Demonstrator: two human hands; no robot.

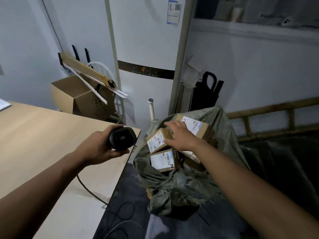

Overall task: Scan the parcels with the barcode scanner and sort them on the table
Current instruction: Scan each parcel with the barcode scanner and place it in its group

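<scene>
L hand (100,145) fingers curl round the black barcode scanner (121,138), thumb on top, scanner window facing the cam; its dark cable (89,190) trails back under the wrist across the table (43,135). Hand sits over the table's far right corner.

R hand (179,137) fingers straight and spread, palm down, over the parcels, fingertips (168,124) past the top edge of the middle box (158,140); touching or just above, can't tell. Near side of that hand: a second labelled box (163,160), barcode up. Far side, beyond the knuckles: a bigger box (196,126) w/ white label. All three lie in an open grey-green sack (174,187) on the floor, just right of the table edge.

Further out: open carton (76,95) behind the table, white floor AC unit (146,49) at the wall.
</scene>
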